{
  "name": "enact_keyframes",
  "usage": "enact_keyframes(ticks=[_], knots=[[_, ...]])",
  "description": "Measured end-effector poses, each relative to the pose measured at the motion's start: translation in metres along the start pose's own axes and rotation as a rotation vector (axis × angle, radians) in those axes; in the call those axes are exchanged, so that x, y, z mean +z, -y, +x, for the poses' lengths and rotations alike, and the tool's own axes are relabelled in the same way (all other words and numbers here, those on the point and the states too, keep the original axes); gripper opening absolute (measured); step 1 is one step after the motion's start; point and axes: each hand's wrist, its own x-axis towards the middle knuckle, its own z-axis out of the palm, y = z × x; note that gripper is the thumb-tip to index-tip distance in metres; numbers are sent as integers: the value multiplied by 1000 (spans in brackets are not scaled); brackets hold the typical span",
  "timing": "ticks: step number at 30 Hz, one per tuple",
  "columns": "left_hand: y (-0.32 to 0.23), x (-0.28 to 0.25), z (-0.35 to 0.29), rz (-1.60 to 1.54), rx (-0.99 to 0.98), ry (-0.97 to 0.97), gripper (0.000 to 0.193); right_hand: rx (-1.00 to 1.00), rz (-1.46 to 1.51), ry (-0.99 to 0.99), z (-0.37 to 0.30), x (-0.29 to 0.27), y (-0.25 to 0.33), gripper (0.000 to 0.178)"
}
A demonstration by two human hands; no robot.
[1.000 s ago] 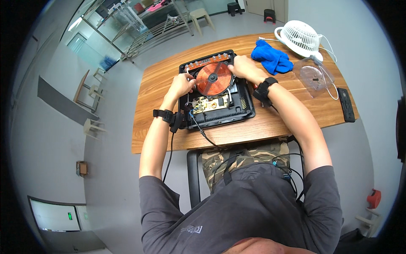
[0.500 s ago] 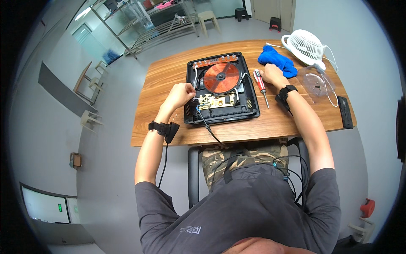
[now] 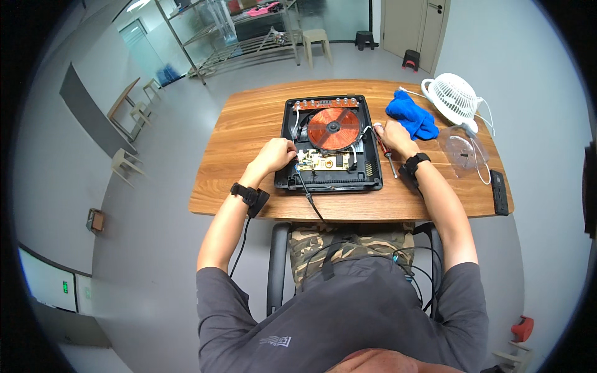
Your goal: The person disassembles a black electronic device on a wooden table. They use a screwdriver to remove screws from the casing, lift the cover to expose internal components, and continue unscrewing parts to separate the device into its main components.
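Your right hand (image 3: 398, 138) has moved from the edge of the copper coil (image 3: 320, 129) out to the red-handled screwdriver (image 3: 385, 148), so only your left hand (image 3: 276, 155) is now at the open black appliance (image 3: 339, 183). Whether the right fingers grip the handle cannot be told. Left fingers bunch together by the circuit board's (image 3: 320, 160) left edge; any pinch is hidden. The appliance lies flat on the tabletop (image 3: 242, 133), its round coil beyond the pale board

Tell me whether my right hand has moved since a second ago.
Yes. Judged against the opened induction cooker, your right hand went right, from the copper coil to the screwdriver.
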Motion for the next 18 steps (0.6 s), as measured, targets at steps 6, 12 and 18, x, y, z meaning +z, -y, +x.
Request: enact_keyframes(ticks=[6, 12, 18], knots=[[-13, 5, 14, 87, -70, 64, 18, 4, -19, -14, 5, 21, -13, 61], [6, 19, 20, 38, -89, 48, 18, -4, -38, -42, 0, 34, -6, 59], [8, 20, 18, 35, -82, 49, 18, 14, 0, -40, 1, 39, -5, 58]])
